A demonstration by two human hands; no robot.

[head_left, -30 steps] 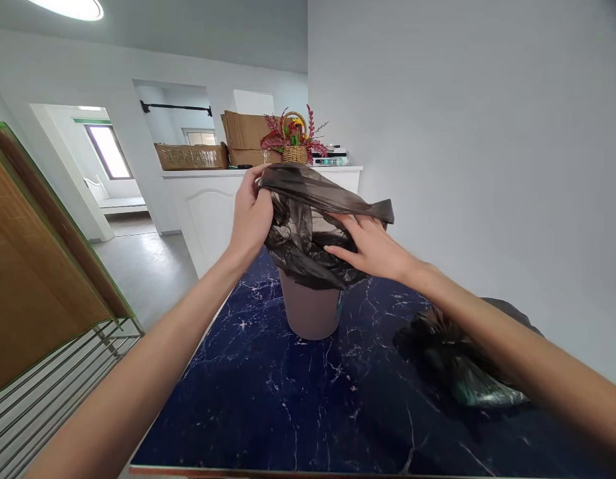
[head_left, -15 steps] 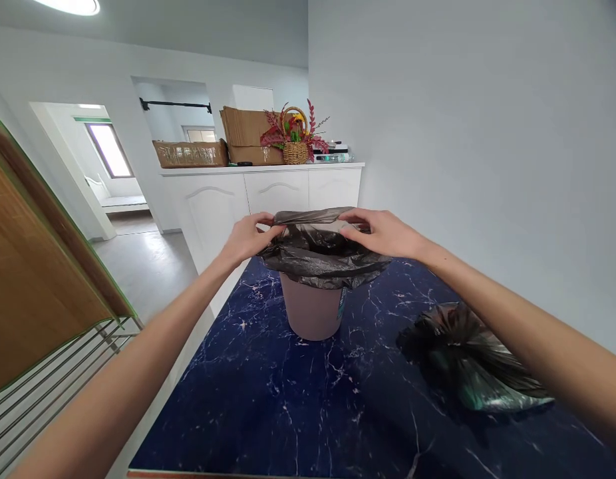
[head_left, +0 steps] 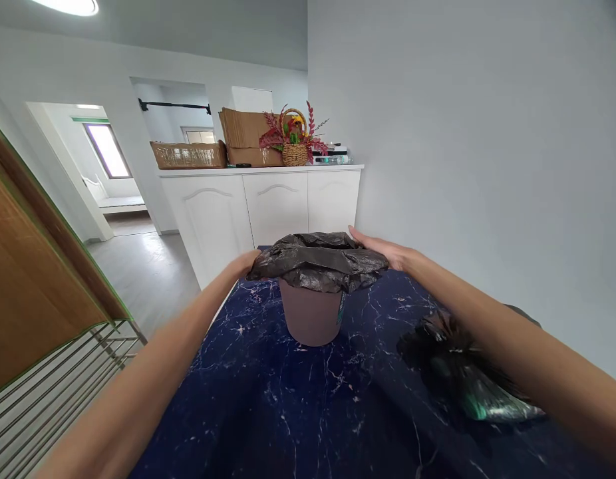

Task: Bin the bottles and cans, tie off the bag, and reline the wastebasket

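Observation:
A small pinkish bin (head_left: 310,318) stands on a dark blue marble-patterned table (head_left: 298,412). A black plastic bag (head_left: 318,261) is stretched over its rim and hangs down around the top. My left hand (head_left: 245,263) holds the bag's edge at the bin's left side, mostly hidden behind the plastic. On the far right side of the rim, my right hand (head_left: 382,249) grips the bag's edge, fingers reaching behind it.
A crumpled, filled black bag (head_left: 462,376) lies on the table at the right, partly under my right forearm. A white cabinet (head_left: 268,203) with a flower basket (head_left: 294,141) and cardboard stands behind. A wooden panel and metal rack (head_left: 48,386) are at left.
Both hands have pulled the black bag down from above the bin and spread it over the rim. The hands moved apart to the bin's sides and lower.

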